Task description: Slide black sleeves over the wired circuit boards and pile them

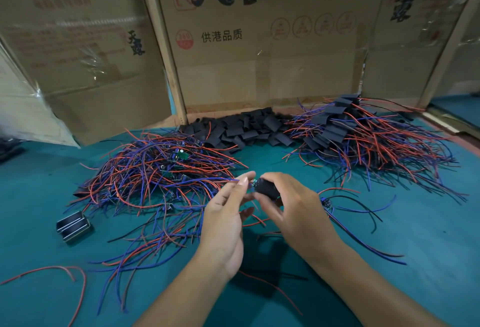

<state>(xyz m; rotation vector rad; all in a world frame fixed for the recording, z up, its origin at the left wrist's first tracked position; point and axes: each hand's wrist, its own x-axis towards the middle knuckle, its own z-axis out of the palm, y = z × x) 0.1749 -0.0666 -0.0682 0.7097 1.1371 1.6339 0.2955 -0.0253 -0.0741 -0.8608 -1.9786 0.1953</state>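
tech: grip status. right hand (291, 202) fingers curl round one black sleeve (266, 188); left hand (228, 212) pinches the wires beside one circuit board (254, 183), which shows at the sleeve's mouth.

lead: step?

tech: sleeving appears under way; the board is only partly covered. judged next move: push the sleeve fully over, then place the unit on the finished pile (363, 134), right of and beyond the sleeve.

lead: counts?

tech: one loose-sleeve heap (241, 129) directly beyond the sleeve, one unsleeved pile (155, 170) to its left, one stray wired board (326, 203) just right. pieces per heap are too many to count.
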